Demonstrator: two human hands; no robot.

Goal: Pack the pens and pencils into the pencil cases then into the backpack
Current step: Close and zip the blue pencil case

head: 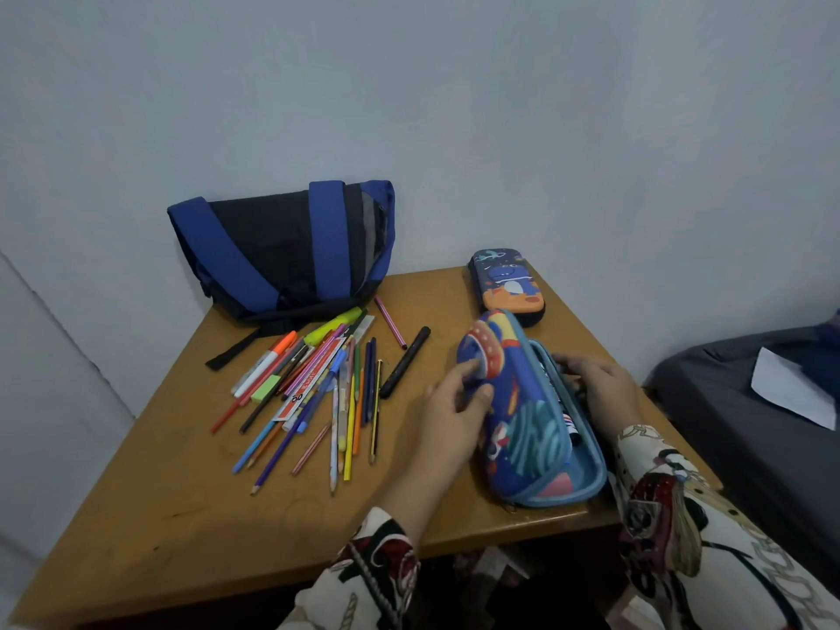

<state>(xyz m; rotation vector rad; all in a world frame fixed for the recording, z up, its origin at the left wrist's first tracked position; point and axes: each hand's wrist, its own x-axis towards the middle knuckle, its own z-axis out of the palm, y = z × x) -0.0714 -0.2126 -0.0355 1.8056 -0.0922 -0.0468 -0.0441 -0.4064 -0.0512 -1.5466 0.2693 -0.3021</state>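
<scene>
The left hand (454, 397) grips the lid of the near pencil case (522, 411); the right hand (595, 370) reaches inside, grip unclear. Pens and pencils (313, 393) lie left of the case, the backpack (282, 247) behind them. Best to prop the lid wide, then load several together.

Table (172, 516): bare wood along near-left edge and left front corner; open approach from there. Pile of pens and pencils (313, 393) fills centre-left. Backpack (282, 247) blocks far-left corner against wall. Narrow bare strip between pile and open pencil case (527, 416), partly taken by black marker (406, 362). Closed pencil case (507, 284) occupies far-right edge. Right side: table edge close behind open case.
</scene>
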